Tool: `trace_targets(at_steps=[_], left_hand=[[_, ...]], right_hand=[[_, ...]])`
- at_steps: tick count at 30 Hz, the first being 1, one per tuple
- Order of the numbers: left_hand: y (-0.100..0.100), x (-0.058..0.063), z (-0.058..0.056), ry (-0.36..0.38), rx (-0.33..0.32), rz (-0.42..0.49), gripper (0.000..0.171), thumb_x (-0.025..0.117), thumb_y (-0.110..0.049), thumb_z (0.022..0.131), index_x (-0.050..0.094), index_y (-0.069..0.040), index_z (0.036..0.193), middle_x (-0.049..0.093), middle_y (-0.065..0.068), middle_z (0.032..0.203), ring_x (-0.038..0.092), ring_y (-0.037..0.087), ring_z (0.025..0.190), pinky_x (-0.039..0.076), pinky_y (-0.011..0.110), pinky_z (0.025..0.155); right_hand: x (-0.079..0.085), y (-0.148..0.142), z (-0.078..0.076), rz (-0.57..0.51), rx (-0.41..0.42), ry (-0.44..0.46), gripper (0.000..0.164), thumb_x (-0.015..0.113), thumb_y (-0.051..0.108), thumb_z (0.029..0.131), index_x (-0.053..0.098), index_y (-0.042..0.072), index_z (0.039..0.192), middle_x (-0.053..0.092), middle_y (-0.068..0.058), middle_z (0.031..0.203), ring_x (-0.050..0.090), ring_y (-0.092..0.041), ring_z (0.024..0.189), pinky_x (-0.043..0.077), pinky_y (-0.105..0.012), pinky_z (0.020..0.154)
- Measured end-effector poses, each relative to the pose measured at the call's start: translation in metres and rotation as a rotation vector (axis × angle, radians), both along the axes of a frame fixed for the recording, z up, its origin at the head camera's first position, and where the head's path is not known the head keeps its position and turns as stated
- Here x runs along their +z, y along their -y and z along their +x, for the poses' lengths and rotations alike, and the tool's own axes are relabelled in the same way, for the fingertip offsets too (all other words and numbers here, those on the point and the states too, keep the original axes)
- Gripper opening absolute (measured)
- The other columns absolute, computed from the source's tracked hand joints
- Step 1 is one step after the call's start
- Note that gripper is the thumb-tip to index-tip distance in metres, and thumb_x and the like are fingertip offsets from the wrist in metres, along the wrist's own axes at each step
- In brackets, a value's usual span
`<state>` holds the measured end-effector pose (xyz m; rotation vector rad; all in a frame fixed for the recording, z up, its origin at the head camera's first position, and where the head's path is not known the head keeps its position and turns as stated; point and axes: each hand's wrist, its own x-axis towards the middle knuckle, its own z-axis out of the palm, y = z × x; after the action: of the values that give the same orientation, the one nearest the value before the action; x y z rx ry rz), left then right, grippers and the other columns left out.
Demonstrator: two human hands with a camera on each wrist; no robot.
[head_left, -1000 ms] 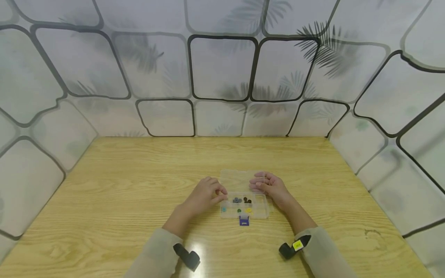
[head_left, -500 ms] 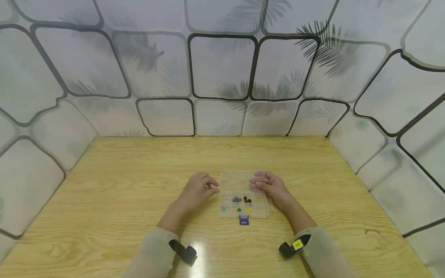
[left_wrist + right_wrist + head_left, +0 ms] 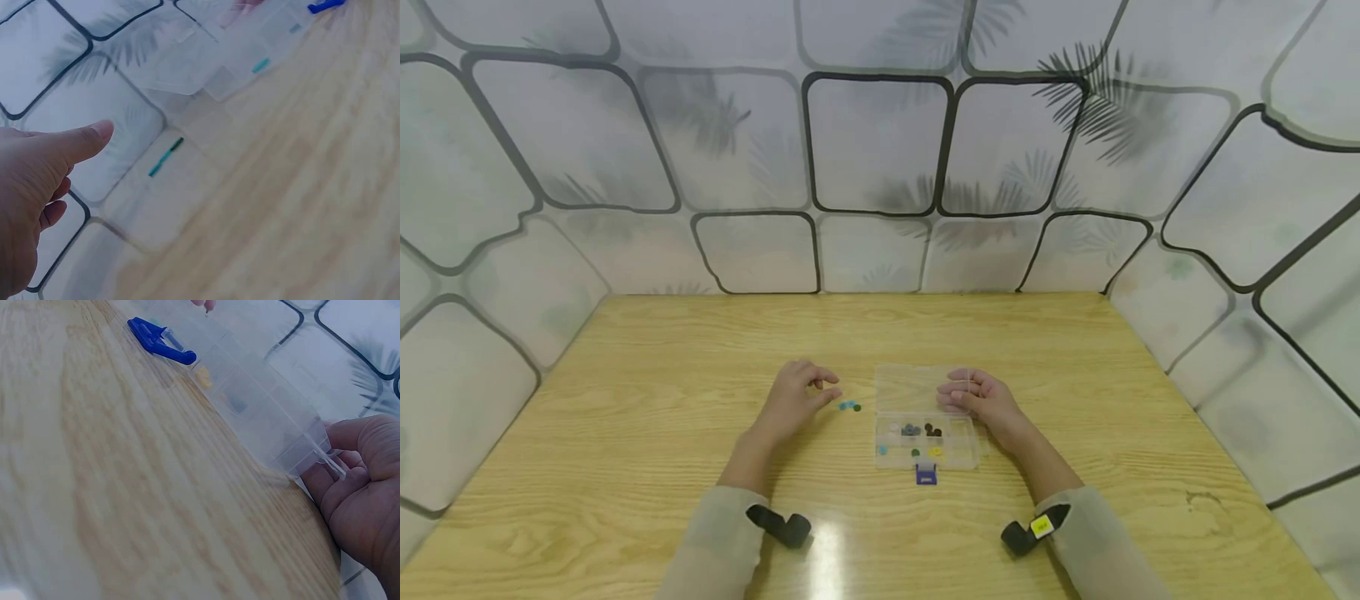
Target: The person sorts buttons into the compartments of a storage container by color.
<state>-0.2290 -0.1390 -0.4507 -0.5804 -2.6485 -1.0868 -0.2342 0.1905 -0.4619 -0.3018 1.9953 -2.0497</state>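
Note:
My left hand (image 3: 793,404) is just left of a short row of small blue and dark green discs (image 3: 850,406) lying on the table. Its fingers are loosely bent with nothing between them; in the left wrist view the thumb (image 3: 81,144) points out toward the discs. A clear plastic compartment box (image 3: 891,464) lies with its lid (image 3: 910,387) raised at the back. Grey discs (image 3: 911,430), dark brown discs (image 3: 933,431), and blue, green and yellow pieces (image 3: 936,452) sit in its compartments. My right hand (image 3: 992,408) holds the lid's right side, with fingers behind it.
A blue latch (image 3: 927,475) sticks out from the box's front edge. The wooden table (image 3: 700,350) reaches back to a patterned cloth wall (image 3: 880,150), which also rises on both sides.
My left hand has drawn back leftward from the box, and the blue and green discs now show on the table beside it. The right hand and box have stayed in place.

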Motion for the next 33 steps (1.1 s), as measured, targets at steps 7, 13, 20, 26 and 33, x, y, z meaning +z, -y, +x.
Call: trace_targets(at_steps=[7,13,20,26,33], left_hand=[[-0.002,-0.011,0.001,0.051,-0.004,-0.108,0.020,0.073,-0.025,0.084,0.068,-0.012,0.098,0.055,-0.003,0.086,0.047,0.015,0.084,0.042,0.032,0.075],[-0.003,-0.019,0.000,0.058,-0.018,-0.121,0.018,0.072,-0.030,0.084,0.069,-0.015,0.095,0.053,-0.007,0.082,0.043,0.011,0.076,0.039,0.027,0.070],[-0.004,-0.023,0.001,0.045,-0.023,-0.108,0.009,0.072,-0.026,0.085,0.069,-0.018,0.087,0.055,-0.009,0.079,0.044,0.010,0.077,0.038,0.028,0.072],[-0.004,-0.021,0.003,0.044,-0.040,-0.123,0.007,0.072,-0.025,0.084,0.069,-0.019,0.084,0.052,-0.011,0.076,0.041,0.009,0.074,0.036,0.027,0.070],[-0.006,-0.015,0.008,-0.109,-0.114,-0.279,0.012,0.071,-0.029,0.085,0.067,-0.018,0.085,0.051,-0.011,0.075,0.039,0.008,0.073,0.038,0.028,0.069]], right_hand=[[0.001,0.001,0.001,0.009,0.004,-0.006,0.041,0.055,0.003,0.094,0.038,-0.009,0.129,0.069,0.001,0.104,0.067,-0.010,0.095,0.052,-0.027,0.085],[-0.001,0.000,0.000,0.014,-0.006,0.007,0.041,0.056,0.003,0.094,0.039,-0.009,0.129,0.069,0.000,0.104,0.067,-0.010,0.094,0.052,-0.028,0.085],[-0.002,-0.001,-0.001,0.020,0.011,-0.008,0.044,0.058,0.006,0.094,0.038,-0.009,0.130,0.068,0.000,0.105,0.067,-0.010,0.095,0.052,-0.027,0.085],[-0.003,-0.001,-0.001,0.020,0.008,-0.015,0.044,0.058,0.006,0.094,0.038,-0.009,0.130,0.068,-0.003,0.106,0.067,-0.011,0.094,0.052,-0.027,0.085],[-0.002,-0.001,0.000,0.033,0.003,-0.009,0.044,0.057,0.006,0.094,0.039,-0.009,0.131,0.068,-0.002,0.106,0.067,-0.010,0.094,0.051,-0.026,0.086]])
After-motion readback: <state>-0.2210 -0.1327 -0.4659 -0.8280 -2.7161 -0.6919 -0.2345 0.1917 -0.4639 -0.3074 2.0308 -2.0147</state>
